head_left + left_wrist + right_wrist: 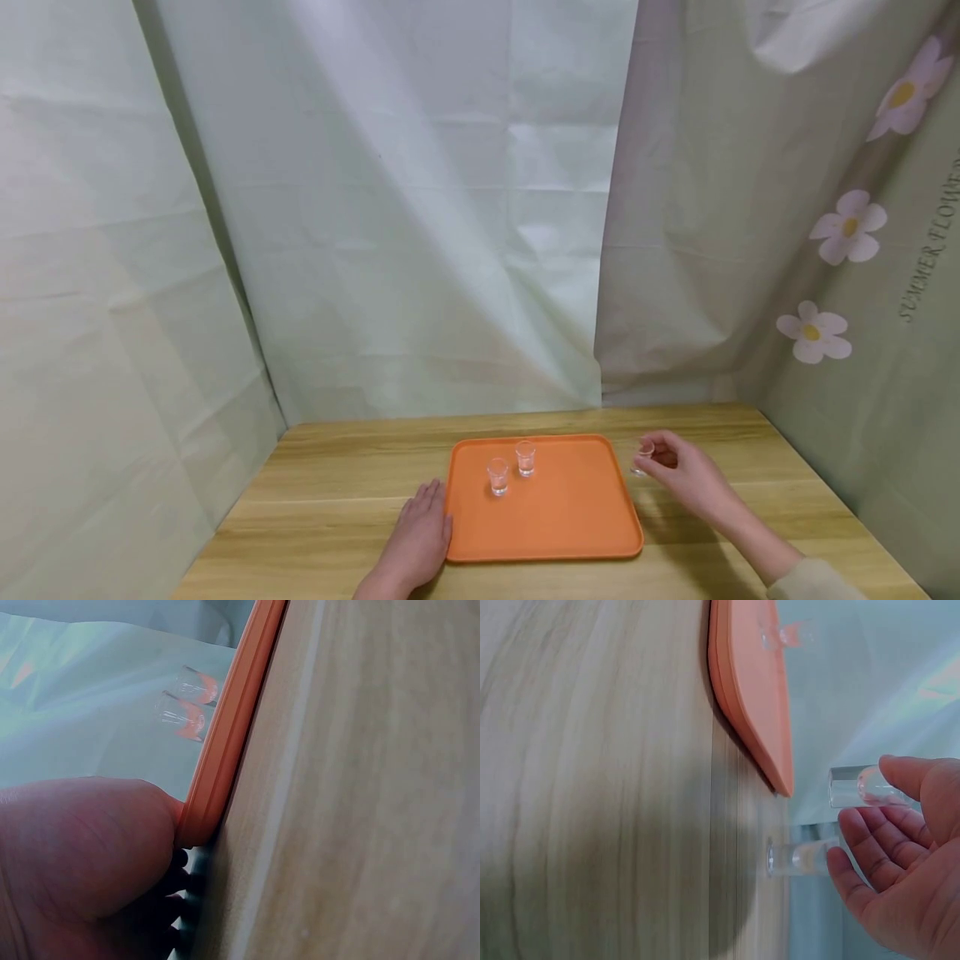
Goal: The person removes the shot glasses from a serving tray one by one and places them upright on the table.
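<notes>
Fingers (866, 846) of your right hand (690, 479) pinch a small glass (853, 787); your left hand (416, 537) touches the orange tray (562, 529).
Side grip likely keeps it upright, just right of the tray; another glass (786, 859) stands on the table (337, 500) nearby. Left fingers lie straight at the tray's left edge, probably steadying it; two glasses (498, 478) stand toward its back left.
</notes>
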A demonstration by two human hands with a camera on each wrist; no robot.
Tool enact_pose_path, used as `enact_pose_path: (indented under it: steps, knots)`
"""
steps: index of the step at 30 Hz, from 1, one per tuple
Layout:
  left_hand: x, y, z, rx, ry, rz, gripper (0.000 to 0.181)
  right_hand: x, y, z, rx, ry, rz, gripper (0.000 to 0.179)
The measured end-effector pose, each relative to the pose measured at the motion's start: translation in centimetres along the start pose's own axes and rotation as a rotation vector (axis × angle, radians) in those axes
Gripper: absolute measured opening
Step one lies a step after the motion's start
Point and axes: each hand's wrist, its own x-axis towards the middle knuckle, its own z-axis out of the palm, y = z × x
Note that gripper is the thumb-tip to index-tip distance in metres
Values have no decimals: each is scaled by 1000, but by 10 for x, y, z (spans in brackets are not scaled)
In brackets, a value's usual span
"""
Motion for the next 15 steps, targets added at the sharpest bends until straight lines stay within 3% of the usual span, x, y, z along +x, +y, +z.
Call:
enact_pose_path:
  steps: [8,15]
  knots:
    - [-1,4,-3,-1,3,5,52,-5,4,-14,-45,21,36,39]
    - [-2,19,-19,-4,-36,-23,51,-7,14,-26,-87,38,27,40]
